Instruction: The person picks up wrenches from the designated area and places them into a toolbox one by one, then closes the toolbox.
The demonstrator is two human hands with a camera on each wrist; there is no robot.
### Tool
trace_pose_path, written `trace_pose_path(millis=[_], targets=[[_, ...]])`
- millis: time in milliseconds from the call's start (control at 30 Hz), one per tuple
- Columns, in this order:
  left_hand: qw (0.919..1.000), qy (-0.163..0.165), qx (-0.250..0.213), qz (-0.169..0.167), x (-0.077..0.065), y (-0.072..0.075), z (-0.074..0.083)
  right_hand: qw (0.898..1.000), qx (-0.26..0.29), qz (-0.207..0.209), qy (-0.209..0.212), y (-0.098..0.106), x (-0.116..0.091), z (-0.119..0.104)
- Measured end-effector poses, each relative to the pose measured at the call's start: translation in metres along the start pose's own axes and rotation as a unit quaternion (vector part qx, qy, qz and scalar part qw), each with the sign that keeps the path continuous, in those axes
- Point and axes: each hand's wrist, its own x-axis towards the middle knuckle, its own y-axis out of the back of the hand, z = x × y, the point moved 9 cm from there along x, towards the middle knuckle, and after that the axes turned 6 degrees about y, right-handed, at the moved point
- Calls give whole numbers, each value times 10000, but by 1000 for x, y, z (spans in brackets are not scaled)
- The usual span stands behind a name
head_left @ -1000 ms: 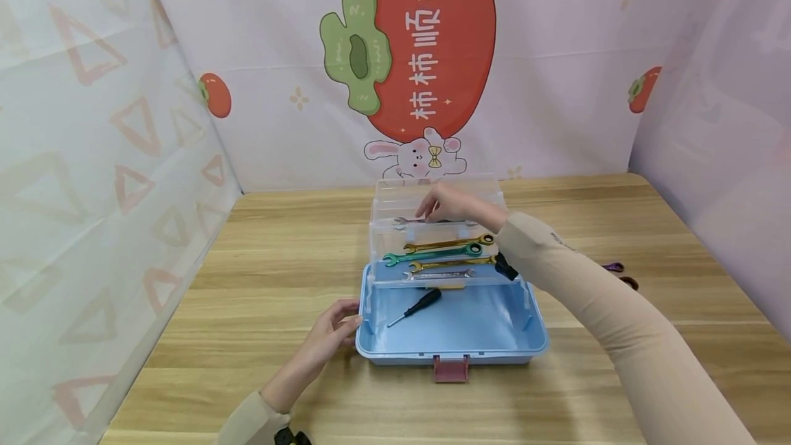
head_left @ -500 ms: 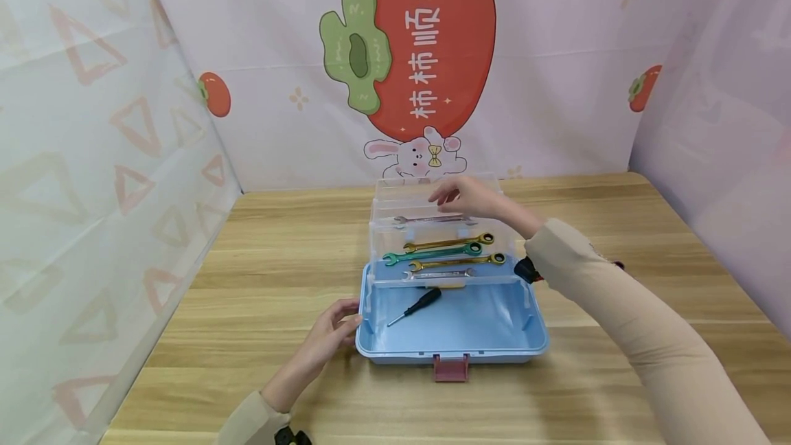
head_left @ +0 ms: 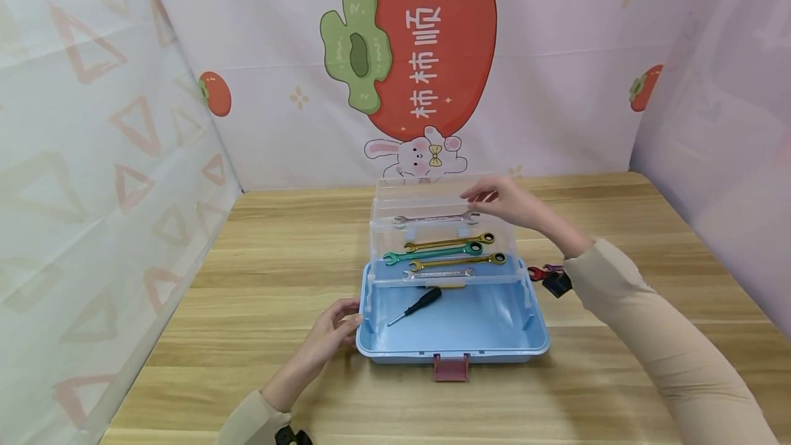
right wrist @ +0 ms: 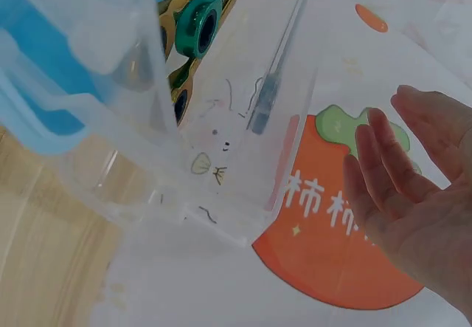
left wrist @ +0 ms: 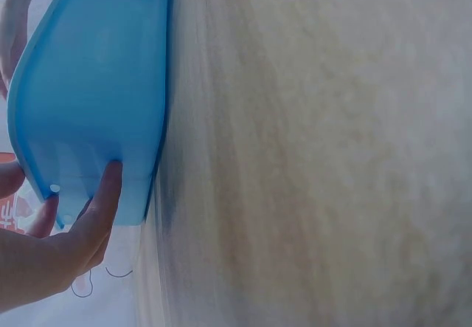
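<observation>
A light blue toolbox [head_left: 454, 354] stands unlatched, its clear trays raised at the back. My left hand [head_left: 330, 332] rests against the box's left end, fingertips on the outer wall [left wrist: 88, 105]. Past the right end of the upper clear tray [head_left: 384, 206] my right hand [head_left: 509, 203] hovers, its fingers loosely bent and nothing between them. In that tray lies a silvery open-end wrench [head_left: 432, 219]. Lower down, a gold wrench [head_left: 450, 242], a green wrench [head_left: 432, 253], another gold wrench [head_left: 457, 262] and a silver wrench [head_left: 440, 273] lie nearly parallel.
A black-handled screwdriver [head_left: 425, 299] lies on the box floor. Right of the box, a red wrench [head_left: 535, 273] and a purple wrench [head_left: 554, 268] lie on the wooden table [head_left: 278, 259], partly hidden by the right wrist camera. A printed curtain [head_left: 272, 136] hangs behind.
My right hand has drawn away from the silvery wrench in the upper tray, moving right and uncovering it. The left hand keeps its place on the box.
</observation>
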Motion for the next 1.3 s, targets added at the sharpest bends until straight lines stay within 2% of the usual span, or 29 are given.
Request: trace_pose_path(millis=[200,533,867,1300], targets=[[10000,-26,-15,8,1,0,-1,9990,-133,427,-54,17,-25,9],[10000,10,11,7,1,0,-1,9949,-520,841,-199,35,-61,27],[10000,2,15,53,2,1,-2,9941,-674,694,-497,38,-88,44],[10000,-28,-2,0,1,0,0,9948,-759,353,-585,29,-115,67]])
